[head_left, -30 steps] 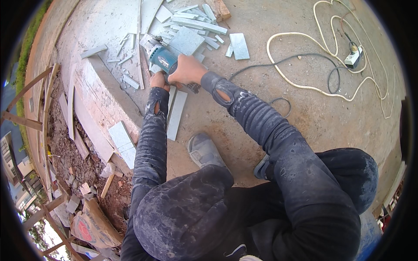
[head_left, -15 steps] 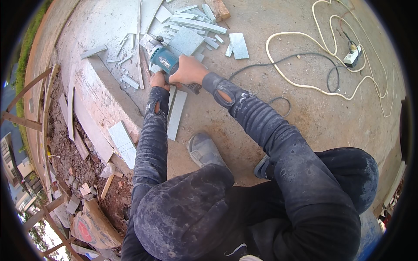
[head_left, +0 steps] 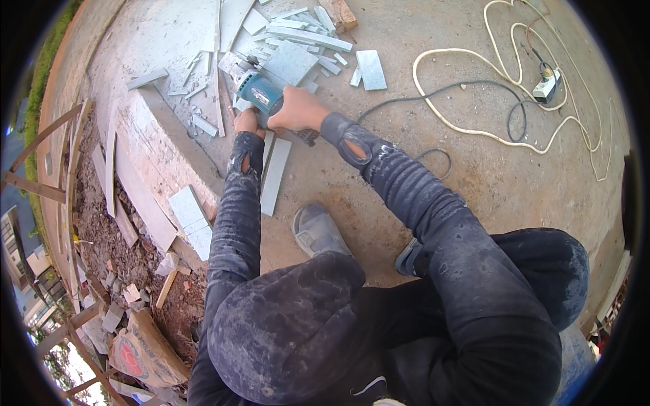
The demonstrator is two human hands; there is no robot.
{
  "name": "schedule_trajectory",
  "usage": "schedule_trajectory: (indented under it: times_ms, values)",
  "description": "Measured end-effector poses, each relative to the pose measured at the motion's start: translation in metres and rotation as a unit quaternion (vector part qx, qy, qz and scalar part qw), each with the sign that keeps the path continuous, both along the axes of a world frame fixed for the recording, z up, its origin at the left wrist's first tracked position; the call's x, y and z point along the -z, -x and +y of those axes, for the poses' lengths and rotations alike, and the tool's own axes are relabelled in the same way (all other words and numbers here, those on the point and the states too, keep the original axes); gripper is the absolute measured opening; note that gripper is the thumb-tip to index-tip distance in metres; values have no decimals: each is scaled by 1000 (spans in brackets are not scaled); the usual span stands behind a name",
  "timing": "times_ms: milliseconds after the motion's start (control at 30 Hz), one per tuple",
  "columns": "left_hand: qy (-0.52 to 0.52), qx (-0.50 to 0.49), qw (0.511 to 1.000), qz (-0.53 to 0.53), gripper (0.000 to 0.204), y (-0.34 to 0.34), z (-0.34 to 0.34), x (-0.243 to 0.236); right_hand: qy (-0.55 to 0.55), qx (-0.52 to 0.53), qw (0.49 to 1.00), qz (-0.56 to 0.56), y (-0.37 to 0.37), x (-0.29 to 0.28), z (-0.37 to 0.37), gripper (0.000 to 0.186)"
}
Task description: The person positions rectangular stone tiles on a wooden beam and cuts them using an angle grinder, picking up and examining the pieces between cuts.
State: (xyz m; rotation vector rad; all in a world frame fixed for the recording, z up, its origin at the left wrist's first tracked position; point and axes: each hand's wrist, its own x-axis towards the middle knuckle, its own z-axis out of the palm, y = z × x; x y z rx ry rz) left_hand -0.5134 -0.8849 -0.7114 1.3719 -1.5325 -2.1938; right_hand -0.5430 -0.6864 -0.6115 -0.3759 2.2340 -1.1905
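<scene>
My right hand (head_left: 298,110) is wrapped round the body of a teal angle grinder (head_left: 260,93). The grinder's metal head points away to the far left, above the pale tile pieces. Close against the tool's near side, my left hand (head_left: 248,122) is closed low over the tiles; its fingertips are hidden, so what it grips cannot be made out. A long pale tile strip (head_left: 275,177) lies on the ground just nearer than the hands. Beyond the grinder rests a square piece of tile (head_left: 290,63).
Several cut tile strips (head_left: 308,37) are heaped at the far side. A concrete block (head_left: 162,145) stands left, with a tile (head_left: 190,213) on its near edge. Right lie a cream cable (head_left: 443,122), a dark cord (head_left: 406,100) and a power socket box (head_left: 547,86). Rubble (head_left: 112,250) fills the left side.
The grinder and my right hand have shifted slightly to the right. My left hand stays almost where it was, and the tiles lie as before.
</scene>
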Motion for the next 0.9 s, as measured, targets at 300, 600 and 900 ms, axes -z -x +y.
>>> schedule_trajectory:
  times_ms: [300, 600, 900]
  values:
    - [17, 6, 1000, -23, 26, 2, 4, -5, 5, -3, 1000, -9, -5, 1, 8, 56]
    - [1, 1, 1000, -21, 29, 1, 13, -14, -9, -6, 1000, -9, -9, 3, 17, 64]
    - [14, 14, 999, -40, 27, 2, 0, -3, -4, -15, 1000, -4, -14, 4, 25, 64]
